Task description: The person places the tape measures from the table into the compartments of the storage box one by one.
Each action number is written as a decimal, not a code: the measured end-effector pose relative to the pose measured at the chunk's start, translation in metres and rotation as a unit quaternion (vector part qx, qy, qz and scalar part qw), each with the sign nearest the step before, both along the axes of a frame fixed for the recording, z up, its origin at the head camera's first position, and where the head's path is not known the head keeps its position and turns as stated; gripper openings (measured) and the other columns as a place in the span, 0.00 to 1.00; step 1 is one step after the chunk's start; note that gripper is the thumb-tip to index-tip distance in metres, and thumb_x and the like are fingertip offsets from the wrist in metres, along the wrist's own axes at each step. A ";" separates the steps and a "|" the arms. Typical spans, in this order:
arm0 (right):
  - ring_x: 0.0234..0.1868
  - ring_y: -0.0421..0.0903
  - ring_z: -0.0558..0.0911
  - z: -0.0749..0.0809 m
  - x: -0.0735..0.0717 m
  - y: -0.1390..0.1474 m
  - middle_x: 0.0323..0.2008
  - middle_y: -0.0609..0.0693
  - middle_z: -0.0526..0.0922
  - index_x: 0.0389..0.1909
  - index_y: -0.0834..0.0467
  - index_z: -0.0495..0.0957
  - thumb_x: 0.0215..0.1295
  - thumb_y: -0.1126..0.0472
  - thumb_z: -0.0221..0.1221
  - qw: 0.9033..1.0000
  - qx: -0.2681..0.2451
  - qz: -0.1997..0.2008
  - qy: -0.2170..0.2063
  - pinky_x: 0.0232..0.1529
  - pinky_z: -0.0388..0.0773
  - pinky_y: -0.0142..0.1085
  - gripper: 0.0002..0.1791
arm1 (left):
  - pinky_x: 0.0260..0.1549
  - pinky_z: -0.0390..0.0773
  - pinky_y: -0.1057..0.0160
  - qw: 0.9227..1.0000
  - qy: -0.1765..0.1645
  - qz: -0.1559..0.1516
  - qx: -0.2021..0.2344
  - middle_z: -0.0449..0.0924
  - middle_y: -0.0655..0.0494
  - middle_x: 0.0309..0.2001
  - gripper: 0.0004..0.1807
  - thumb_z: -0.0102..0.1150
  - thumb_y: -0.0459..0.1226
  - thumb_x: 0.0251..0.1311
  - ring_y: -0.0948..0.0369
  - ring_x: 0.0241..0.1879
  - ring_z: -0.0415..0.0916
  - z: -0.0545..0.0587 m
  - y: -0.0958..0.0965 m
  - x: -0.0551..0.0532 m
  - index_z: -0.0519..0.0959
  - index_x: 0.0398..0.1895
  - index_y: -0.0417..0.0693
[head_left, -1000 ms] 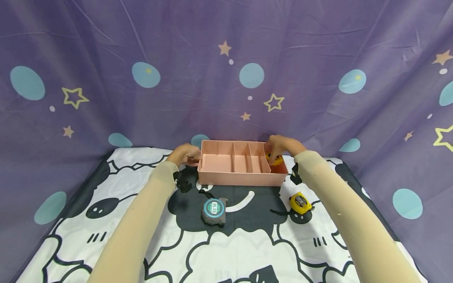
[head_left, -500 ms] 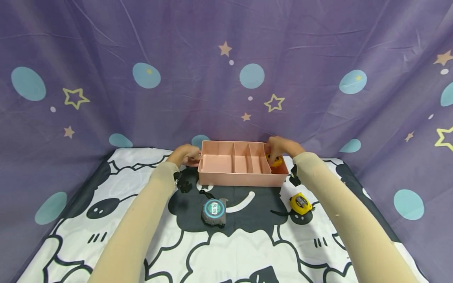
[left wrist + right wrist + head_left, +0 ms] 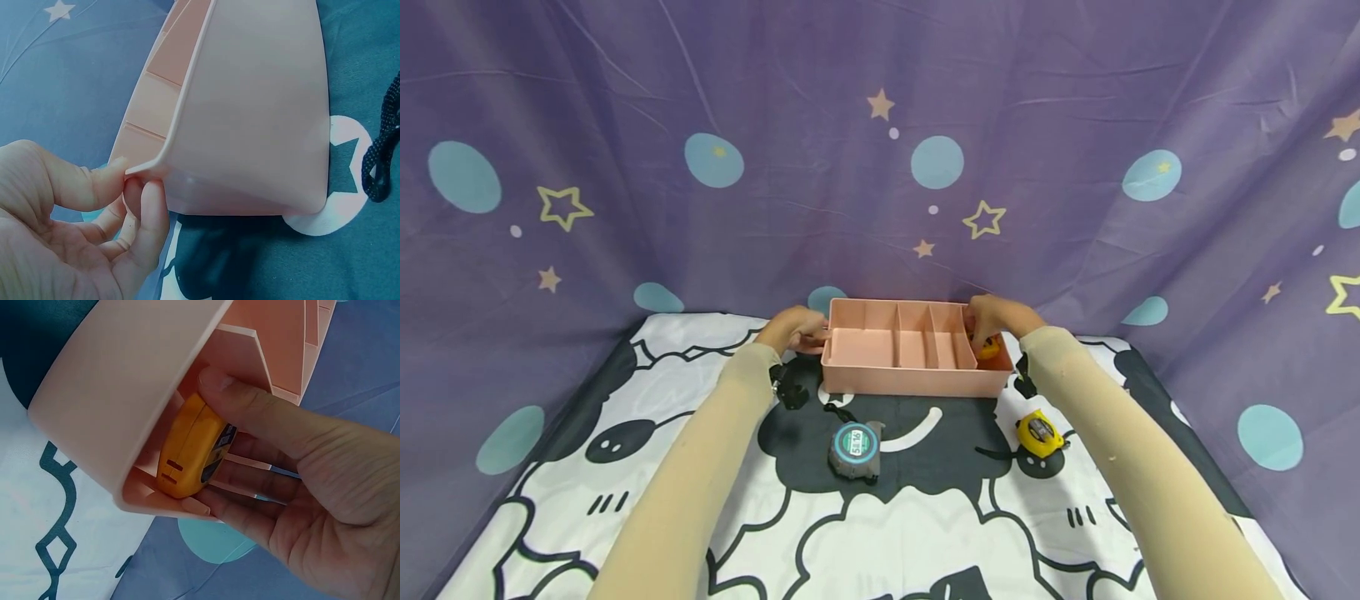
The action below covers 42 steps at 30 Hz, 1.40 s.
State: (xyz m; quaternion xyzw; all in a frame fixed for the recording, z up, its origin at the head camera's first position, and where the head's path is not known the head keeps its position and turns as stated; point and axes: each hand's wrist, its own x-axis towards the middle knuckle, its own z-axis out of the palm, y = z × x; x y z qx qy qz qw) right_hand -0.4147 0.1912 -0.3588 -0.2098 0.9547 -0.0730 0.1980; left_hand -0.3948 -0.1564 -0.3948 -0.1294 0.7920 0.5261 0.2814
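Note:
A pink divided box [image 3: 917, 382] stands at the back of the cloth. My left hand [image 3: 793, 327] pinches the rim at its left end; in the left wrist view, the thumb lies at the lip and a bent finger sits under it. My right hand [image 3: 992, 318] reaches into the rightmost compartment and grips a yellow tape measure [image 3: 190, 450]. Thumb and fingers lie around its case, seen in the right wrist view, and part of its dark label is covered by them. The other compartments hold nothing.
A grey tape measure with a round teal label [image 3: 854, 450] lies in front of the box. Another yellow tape measure [image 3: 1039, 433] lies at front right, with a black strap. Behind the box hangs a purple curtain [image 3: 820, 242]. Black cord [image 3: 381, 150] shows in the left wrist view.
My right hand has sunk slightly with the yellow tape measure, deeper into the right compartment. My left hand keeps its hold on the box rim.

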 end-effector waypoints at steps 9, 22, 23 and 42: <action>0.46 0.50 0.80 0.005 -0.002 0.000 0.49 0.57 0.82 0.51 0.62 0.80 0.47 0.63 0.78 0.998 0.033 -0.027 -0.047 0.52 0.85 0.43 0.28 | 0.26 0.81 0.74 1.000 -0.009 -0.004 0.005 0.74 0.55 0.40 0.26 0.43 0.27 0.72 0.70 0.26 0.74 -0.001 0.003 0.000 0.62 0.73 0.37; 0.48 0.51 0.78 0.007 -0.004 0.001 0.51 0.57 0.78 0.52 0.61 0.79 0.48 0.62 0.77 0.997 0.043 -0.026 -0.064 0.52 0.84 0.42 0.29 | 0.26 0.81 0.74 1.000 -0.006 -0.005 -0.004 0.73 0.55 0.41 0.24 0.46 0.28 0.74 0.69 0.28 0.75 0.000 0.002 -0.001 0.64 0.72 0.36; 0.47 0.51 0.78 0.007 -0.004 0.001 0.50 0.56 0.78 0.51 0.61 0.79 0.48 0.62 0.77 0.997 0.042 -0.025 -0.067 0.52 0.84 0.41 0.28 | 0.26 0.81 0.74 1.000 -0.006 -0.005 -0.004 0.73 0.55 0.40 0.24 0.46 0.28 0.74 0.69 0.28 0.75 0.001 0.002 -0.001 0.64 0.72 0.36; 0.40 0.46 0.79 0.008 -0.008 -0.002 0.41 0.50 0.83 0.50 0.62 0.82 0.47 0.66 0.73 0.991 0.057 0.020 -0.121 0.41 0.83 0.35 0.25 | 0.27 0.82 0.74 1.000 -0.007 0.006 0.004 0.71 0.55 0.39 0.25 0.46 0.28 0.73 0.70 0.26 0.74 -0.001 0.001 0.000 0.63 0.72 0.37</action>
